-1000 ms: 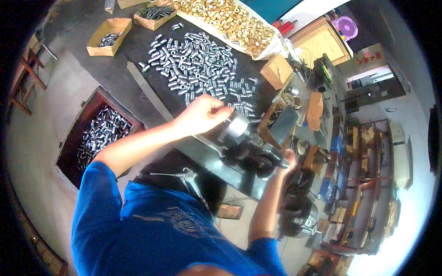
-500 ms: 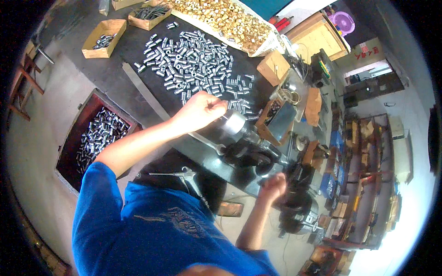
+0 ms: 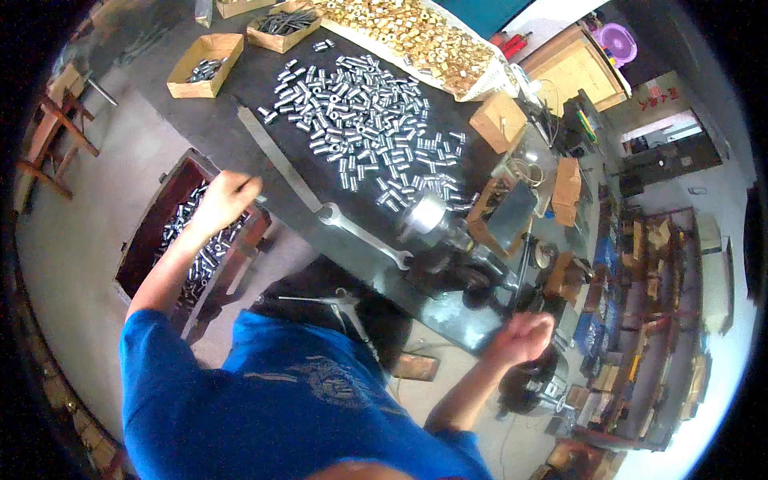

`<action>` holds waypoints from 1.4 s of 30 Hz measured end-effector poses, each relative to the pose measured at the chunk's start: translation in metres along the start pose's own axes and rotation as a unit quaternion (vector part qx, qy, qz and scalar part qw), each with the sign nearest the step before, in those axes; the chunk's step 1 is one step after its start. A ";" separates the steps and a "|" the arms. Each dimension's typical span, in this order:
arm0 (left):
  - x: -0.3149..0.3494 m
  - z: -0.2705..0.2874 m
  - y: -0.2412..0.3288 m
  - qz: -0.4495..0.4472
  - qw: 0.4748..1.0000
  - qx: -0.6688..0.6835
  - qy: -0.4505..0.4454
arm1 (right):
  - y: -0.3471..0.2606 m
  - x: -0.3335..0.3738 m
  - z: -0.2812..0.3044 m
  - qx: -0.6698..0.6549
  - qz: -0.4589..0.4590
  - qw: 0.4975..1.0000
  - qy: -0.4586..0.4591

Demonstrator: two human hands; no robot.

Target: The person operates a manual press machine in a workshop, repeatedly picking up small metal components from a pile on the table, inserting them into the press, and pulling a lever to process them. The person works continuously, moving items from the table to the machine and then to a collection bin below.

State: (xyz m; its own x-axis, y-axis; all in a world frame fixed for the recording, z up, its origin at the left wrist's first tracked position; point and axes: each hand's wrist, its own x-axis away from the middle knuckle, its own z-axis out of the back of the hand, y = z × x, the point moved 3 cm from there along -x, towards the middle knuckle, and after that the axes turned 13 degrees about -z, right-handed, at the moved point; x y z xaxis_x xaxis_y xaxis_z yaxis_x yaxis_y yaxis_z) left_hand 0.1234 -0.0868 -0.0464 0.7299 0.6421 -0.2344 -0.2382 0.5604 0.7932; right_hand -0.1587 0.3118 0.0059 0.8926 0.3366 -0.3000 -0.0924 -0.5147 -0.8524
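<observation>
My left hand [image 3: 228, 200] is over the near edge of a dark red bin [image 3: 258, 232] filled with small metal sleeves [image 3: 210, 264]. Its fingers are curled; whatever they hold, if anything, is hidden. My right hand [image 3: 524, 338] is closed at the right end of a bench-mounted machine, and what lies inside the grip does not show. The machine's round silvery chuck [image 3: 426, 214] faces the workbench, with a blurred dark body behind it. A large pile of shiny metal sleeves [image 3: 368, 120] covers the bench beyond. Between bin and chuck lies an open-ended wrench [image 3: 364, 234].
A long flat metal bar [image 3: 280, 160] lies beside the pile. Brass-coloured fittings [image 3: 408, 36] fill a white sack at the back. Small cardboard boxes [image 3: 206, 68] hold parts. An air blow gun [image 3: 344, 308] rests near my waist. Loaded shelves [image 3: 648, 320] stand at right.
My left hand has moved from beside the chuck leftward to the bin. My right hand has shifted right, still closed. The whole view has shifted slightly.
</observation>
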 end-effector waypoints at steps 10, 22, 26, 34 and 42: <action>-0.019 -0.040 0.048 -0.185 0.961 -0.189 -0.082 | 0.086 -0.005 0.031 0.040 -0.191 0.952 0.238; -0.066 -0.122 0.051 -0.259 0.907 -0.277 -0.184 | 0.080 0.007 0.026 0.028 -0.183 0.959 0.217; -0.065 -0.114 0.043 -0.247 0.930 -0.239 -0.129 | 0.082 0.005 0.024 0.013 -0.204 0.952 0.226; -0.067 -0.101 0.037 -0.230 0.923 -0.256 -0.171 | 0.081 0.006 0.023 0.013 -0.209 0.955 0.208; -0.061 -0.099 0.027 -0.254 0.929 -0.221 -0.151 | 0.080 0.005 0.020 -0.003 -0.211 0.952 0.220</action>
State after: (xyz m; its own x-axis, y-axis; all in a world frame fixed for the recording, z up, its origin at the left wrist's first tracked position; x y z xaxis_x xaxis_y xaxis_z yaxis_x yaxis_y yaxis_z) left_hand 0.0091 -0.0590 -0.0659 0.9506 0.0980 -0.2944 -0.0059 0.9543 0.2988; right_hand -0.1703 0.2882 -0.0724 0.9481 0.1529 0.2788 0.3175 -0.4114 -0.8543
